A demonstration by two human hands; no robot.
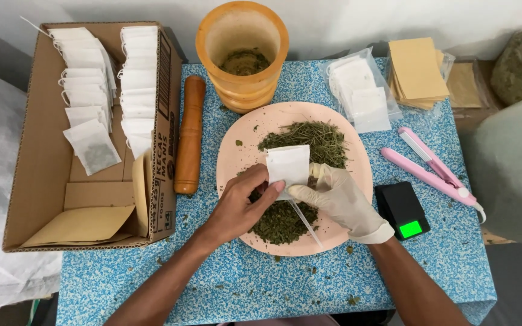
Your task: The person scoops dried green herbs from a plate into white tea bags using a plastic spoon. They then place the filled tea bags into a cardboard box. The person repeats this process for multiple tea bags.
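Pinching a white tea bag (287, 166) between them, the bare left hand (240, 205) and gloved right hand (339, 199) hover over the pink plate (237, 151) — heaped with dried herbs (309, 140) — beside a small black scale (402, 209).

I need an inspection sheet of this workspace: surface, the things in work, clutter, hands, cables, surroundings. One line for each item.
Surface: blue speckled table, herb crumbs scattered on it.
Things in work: white filter bag held over pink plate with dried herbs.
Clutter: orange mortar, wooden pestle, cardboard box of filled bags, packs of empty bags, brown envelopes, pink sealer, black pocket scale.
Hands: bare left hand and gloved right hand both pinch the bag.
Cables: sealer's cord, at the table's right edge.
Surroundings: white wall, grey cloth at right.
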